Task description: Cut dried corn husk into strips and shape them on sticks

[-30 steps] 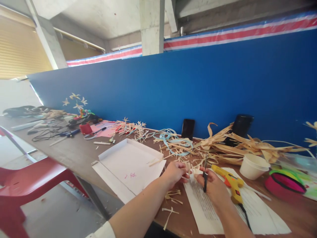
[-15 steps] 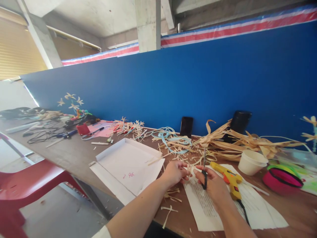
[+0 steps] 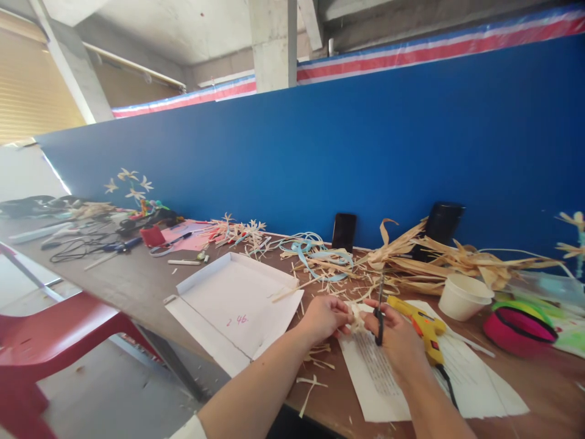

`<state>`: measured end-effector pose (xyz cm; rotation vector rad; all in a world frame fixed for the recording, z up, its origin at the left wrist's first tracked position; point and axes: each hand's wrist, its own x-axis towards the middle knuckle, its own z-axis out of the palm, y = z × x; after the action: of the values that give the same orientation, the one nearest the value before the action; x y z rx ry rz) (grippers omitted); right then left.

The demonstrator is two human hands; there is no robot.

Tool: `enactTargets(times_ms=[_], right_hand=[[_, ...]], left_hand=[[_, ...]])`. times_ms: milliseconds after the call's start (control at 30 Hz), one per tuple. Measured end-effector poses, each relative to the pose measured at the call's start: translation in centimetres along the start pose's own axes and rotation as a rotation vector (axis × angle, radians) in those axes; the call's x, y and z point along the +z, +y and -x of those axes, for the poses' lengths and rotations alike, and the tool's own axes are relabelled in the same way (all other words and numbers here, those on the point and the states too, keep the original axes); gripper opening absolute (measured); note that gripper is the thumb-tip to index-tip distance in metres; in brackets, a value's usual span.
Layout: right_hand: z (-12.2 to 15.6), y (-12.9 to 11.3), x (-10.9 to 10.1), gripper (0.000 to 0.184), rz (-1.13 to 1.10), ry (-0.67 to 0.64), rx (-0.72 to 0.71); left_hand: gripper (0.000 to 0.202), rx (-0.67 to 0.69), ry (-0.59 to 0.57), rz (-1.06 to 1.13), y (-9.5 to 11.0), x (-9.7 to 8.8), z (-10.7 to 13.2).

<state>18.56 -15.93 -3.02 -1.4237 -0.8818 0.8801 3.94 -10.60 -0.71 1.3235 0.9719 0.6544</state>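
Low over the table, my left hand (image 3: pixel 325 318) pinches a small pale piece of dried husk (image 3: pixel 356 317), which looks like a little flower. Close to it on the right, my right hand (image 3: pixel 397 332) is closed around dark-handled scissors (image 3: pixel 379 320), their blades pointing up and away from me. The right fingertips are at the husk piece too, but their exact contact is partly hidden. Beneath both hands lies a printed sheet of paper (image 3: pixel 379 378). Just right of my right hand, a yellow glue gun (image 3: pixel 425 332) rests on that paper.
A white box lid (image 3: pixel 237 305) lies to the left. Husk strips and blue ribbon (image 3: pixel 315 256) are strewn behind, beside a bundle of dried husks (image 3: pixel 489 268). A white cup (image 3: pixel 464 299) and pink pouch (image 3: pixel 518 329) stand right. A blue partition (image 3: pixel 274 164) closes the back.
My hands stay close together over the paper. The right fingers have shifted slightly around the scissors and the husk piece, and the scissors have turned a little.
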Motion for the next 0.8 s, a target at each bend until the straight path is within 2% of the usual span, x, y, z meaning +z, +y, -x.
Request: enactTargets(times_ms=[200,433,633,800], right_hand=[[0.1,-0.2,-0.1,0.043,-0.004,0.084,-0.024],[0.2,-0.7,-0.1,0.041,0.032,0.147,-0.019],[-0.2,0.2,-0.4,0.042,0.064,0.147,-0.03],[-0.3,0.0,-0.5,0.041,0.138,0.219,-0.026]], left_hand=[[0.028,-0.023,0.035,0.157,-0.3,-0.7,-0.2],[0.03,0.026,0.083,0.315,-1.0,-1.2,-0.6],[0.029,0.038,-0.016,0.461,-0.7,-1.0,-0.3],[0.031,0.086,-0.042,0.532,-0.4,-1.1,-0.1]])
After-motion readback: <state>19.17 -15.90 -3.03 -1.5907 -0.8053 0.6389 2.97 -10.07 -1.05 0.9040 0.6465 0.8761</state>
